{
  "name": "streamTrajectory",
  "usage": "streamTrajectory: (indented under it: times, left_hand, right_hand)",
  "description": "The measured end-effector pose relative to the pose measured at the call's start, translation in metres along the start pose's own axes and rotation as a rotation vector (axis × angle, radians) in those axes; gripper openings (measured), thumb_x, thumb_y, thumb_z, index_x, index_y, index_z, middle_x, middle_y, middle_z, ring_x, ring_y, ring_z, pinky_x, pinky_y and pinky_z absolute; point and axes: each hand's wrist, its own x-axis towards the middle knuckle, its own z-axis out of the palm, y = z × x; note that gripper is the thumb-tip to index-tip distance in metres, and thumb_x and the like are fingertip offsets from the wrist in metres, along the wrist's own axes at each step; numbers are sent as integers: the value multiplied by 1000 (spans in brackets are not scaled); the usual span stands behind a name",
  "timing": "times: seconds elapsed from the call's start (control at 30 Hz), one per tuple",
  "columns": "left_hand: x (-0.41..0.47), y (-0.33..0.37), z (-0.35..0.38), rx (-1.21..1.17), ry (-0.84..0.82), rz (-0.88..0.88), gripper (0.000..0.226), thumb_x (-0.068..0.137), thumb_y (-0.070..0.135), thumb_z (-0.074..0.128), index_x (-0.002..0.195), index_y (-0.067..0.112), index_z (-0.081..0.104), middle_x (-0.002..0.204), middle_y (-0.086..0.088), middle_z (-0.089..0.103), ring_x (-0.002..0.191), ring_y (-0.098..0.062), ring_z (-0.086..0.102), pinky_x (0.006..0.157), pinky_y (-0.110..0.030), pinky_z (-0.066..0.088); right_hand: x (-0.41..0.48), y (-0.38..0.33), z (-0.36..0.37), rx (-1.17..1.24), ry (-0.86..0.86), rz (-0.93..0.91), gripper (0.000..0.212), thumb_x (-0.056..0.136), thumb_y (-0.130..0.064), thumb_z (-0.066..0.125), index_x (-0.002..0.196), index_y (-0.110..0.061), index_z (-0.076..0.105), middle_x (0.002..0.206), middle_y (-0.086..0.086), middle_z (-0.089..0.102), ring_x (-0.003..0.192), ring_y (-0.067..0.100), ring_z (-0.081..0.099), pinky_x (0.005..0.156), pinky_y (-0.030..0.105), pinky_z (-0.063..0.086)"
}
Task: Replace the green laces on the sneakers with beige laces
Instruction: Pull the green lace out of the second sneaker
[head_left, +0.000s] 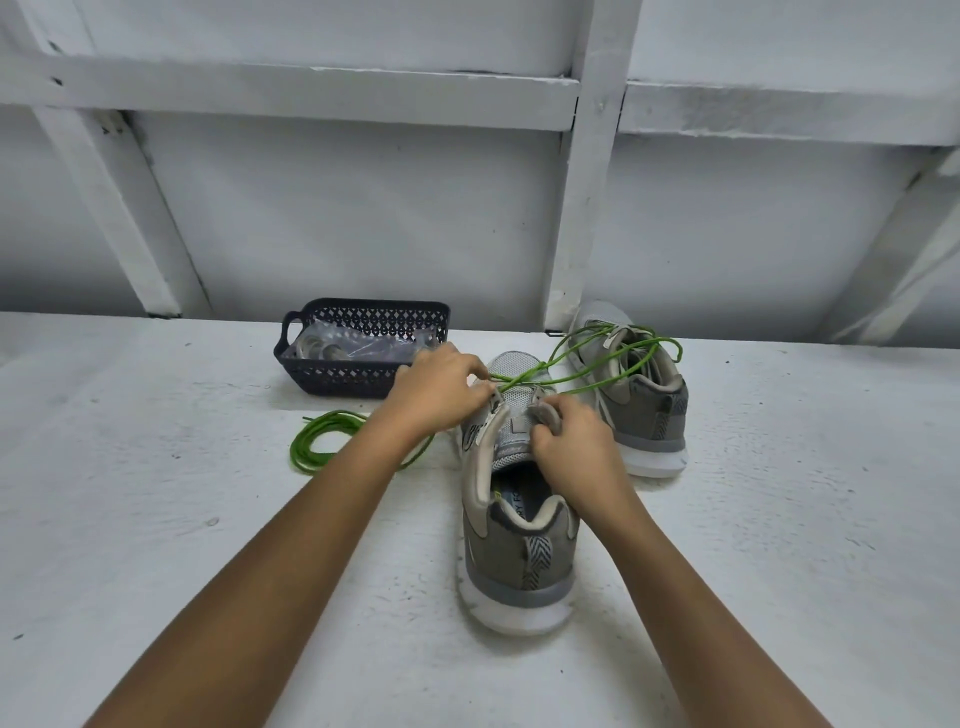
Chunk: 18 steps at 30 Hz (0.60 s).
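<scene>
left hand (441, 387) pinches green lace (553, 358) at the lowest eyelets of near sneaker (514, 545). right hand (571, 441) grips the right eyelet flap. keep flap pinned, pull straight out so loose tails don't snag far sneaker (649, 415).

A gray shoe (519, 540) stands on the white desk (208, 519) with its heel toward the camera. The left hand (441, 389) pinches a green lace (597, 358) at the shoe's left side, near the front holes. The right hand (576, 447) grips the right edge of the shoe's opening. The green lace runs over a second shoe (644, 410) just behind on the right. Another green lace (317, 441) lies coiled on the desk to the left. A dark basket (363, 376) behind it holds clear bags (358, 345).
</scene>
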Motion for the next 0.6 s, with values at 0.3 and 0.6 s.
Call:
streamTrajectory:
  times: [0.3, 0.6]
  left_hand:
    - [-1, 1, -6, -494, -95, -54, 19, 90, 12, 52, 74, 12, 62, 76, -2, 62, 75, -16, 56, 70, -29, 45]
    - [-20, -35, -51, -1124, -603, 103, 21, 78, 31, 67, 64, 16, 63, 65, 1, 52, 60, -11, 50, 60, -23, 46]
  right_hand:
    - [-1, -1, -2, 4, 0, 6, 33, 90, -13, 47, 123, -11, 54, 119, 14, 55, 108, 29, 52, 82, 28, 36]
    - [0, 0, 1, 7, 1, 0, 32, 89, -12, 47, 119, -11, 56, 115, 15, 58, 103, 29, 53, 78, 29, 37]
